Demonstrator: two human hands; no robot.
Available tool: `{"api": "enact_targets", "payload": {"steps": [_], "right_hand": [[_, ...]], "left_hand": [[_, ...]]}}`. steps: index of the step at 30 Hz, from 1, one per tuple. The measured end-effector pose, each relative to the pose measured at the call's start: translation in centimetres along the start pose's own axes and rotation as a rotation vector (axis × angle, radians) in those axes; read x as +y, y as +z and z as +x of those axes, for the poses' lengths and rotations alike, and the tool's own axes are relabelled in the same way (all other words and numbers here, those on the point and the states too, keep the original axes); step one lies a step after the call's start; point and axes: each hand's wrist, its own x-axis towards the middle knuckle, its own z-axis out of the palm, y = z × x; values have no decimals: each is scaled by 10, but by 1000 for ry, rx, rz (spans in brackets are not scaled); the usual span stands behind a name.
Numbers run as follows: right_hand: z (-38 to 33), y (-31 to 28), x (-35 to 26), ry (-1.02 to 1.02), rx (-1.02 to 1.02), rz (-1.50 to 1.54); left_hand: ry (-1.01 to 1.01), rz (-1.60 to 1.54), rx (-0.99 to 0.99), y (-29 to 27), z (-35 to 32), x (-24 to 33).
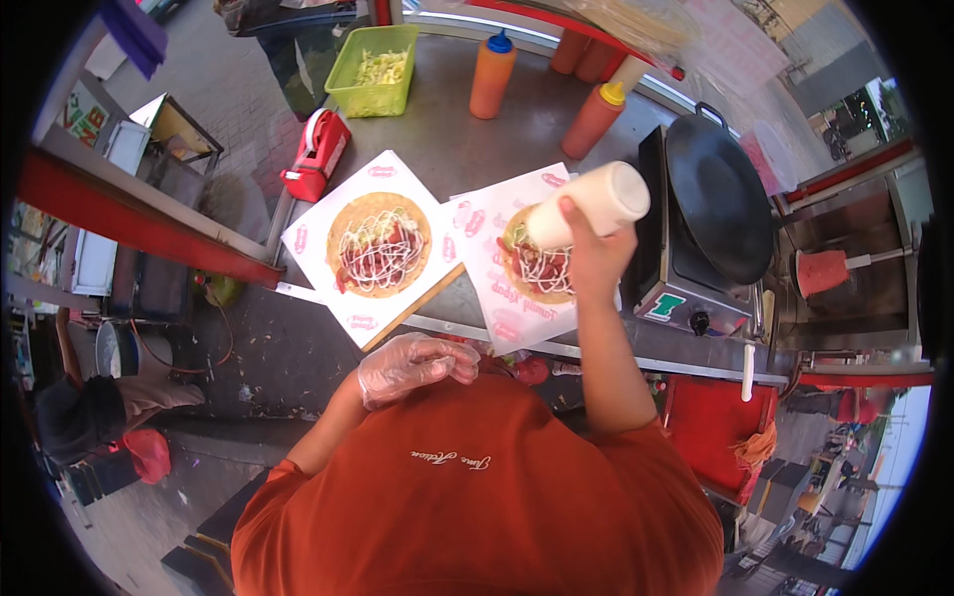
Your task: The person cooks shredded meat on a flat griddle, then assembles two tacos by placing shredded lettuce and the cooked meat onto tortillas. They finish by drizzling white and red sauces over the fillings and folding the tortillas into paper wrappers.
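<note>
My right hand, bare, is wrapped round a white squeeze bottle. The bottle is tilted, its lower end over the right flatbread, and the nozzle is hidden. That flatbread has meat, shredded greens and white sauce lines, and lies on printed white paper. To its left, another flatbread with similar filling and a criss-cross of white sauce rests on its own paper sheet. My left hand, in a clear plastic glove, is in front of my chest near the counter edge, fingers loosely extended, holding nothing.
On the metal counter stand a green tub of shredded vegetable, a red tape dispenser, an orange sauce bottle with blue cap and a yellow-capped one. A black pan sits on a stove at right.
</note>
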Motion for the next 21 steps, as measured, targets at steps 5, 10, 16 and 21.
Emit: {"api": "enact_targets", "payload": {"steps": [5,10,16,21], "right_hand": [[-3,-62,2,-21,127,-6],[-19,-65,13,-27,72,-138],[-48,-88,-13,-112,-263,73],[-55,-61,6,-502,-544,-508]], "left_hand": [[-155,-246,34,37,78,-10],[-293,-557,81,58,139,3],[-443,-815,-135,65,163,25],[189,-61,218,5,174,88]]}}
